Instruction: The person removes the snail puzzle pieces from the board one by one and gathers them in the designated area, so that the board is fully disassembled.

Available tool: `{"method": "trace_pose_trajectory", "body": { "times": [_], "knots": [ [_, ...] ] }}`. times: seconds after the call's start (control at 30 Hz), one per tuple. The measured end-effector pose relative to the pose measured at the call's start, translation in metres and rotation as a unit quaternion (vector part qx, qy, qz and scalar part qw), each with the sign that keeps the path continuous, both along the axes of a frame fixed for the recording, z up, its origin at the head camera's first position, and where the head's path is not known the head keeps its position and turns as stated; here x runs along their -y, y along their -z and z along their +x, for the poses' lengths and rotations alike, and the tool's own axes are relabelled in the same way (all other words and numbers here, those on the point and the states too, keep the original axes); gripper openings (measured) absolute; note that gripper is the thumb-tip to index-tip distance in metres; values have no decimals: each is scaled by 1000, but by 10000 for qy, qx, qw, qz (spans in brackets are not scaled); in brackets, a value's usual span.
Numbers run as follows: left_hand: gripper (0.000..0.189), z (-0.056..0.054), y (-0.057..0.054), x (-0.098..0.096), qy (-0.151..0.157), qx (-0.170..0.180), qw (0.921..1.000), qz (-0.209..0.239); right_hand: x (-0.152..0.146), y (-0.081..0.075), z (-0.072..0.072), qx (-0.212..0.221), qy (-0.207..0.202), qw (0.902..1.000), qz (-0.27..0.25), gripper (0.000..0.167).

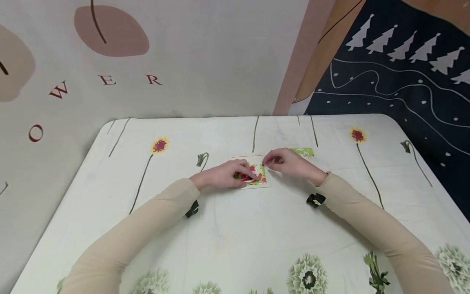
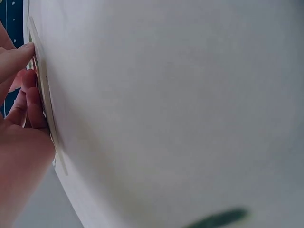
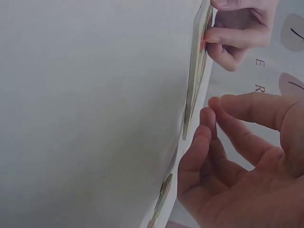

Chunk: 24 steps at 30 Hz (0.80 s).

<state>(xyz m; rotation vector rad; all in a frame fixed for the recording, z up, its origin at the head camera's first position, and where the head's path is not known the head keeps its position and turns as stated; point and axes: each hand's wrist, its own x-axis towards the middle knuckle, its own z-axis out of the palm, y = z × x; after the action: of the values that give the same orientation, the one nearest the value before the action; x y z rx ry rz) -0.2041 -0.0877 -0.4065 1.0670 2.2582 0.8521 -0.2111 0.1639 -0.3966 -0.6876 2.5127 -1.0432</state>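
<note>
A puzzle board (image 1: 267,182) with a pale rim lies flat on the table, its lower part filled with a red and green picture (image 1: 263,172). My left hand (image 1: 228,173) rests over the left side of the board, its extended fingers pressing the picture and hiding part of it. At the board's upper right edge is my right hand (image 1: 291,164), with thumb and fingertips bent close together. In the right wrist view, nothing shows between the fingertips of the right hand (image 3: 237,156). Green puzzle pieces (image 1: 305,152) lie just beyond this hand, partly behind it.
The table is covered by a white cloth (image 1: 235,237) printed with flowers and stems. Behind it hangs a light wall cloth (image 1: 220,61) with letters, and a dark one (image 1: 385,90) with white trees at the right. A black wrist strap (image 1: 315,200) sits at the right cuff.
</note>
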Motion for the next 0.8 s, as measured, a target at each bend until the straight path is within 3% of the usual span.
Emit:
{"method": "trace_pose_trajectory", "body": {
  "times": [0.37,0.8],
  "knots": [
    [34,-3,2,1,17,92,10000,27,9,-3,2,-118,-122,9989,429,27],
    [34,-4,4,1,16,159,9998,101,10,-2,2,-117,-110,9995,269,22]
  ]
}}
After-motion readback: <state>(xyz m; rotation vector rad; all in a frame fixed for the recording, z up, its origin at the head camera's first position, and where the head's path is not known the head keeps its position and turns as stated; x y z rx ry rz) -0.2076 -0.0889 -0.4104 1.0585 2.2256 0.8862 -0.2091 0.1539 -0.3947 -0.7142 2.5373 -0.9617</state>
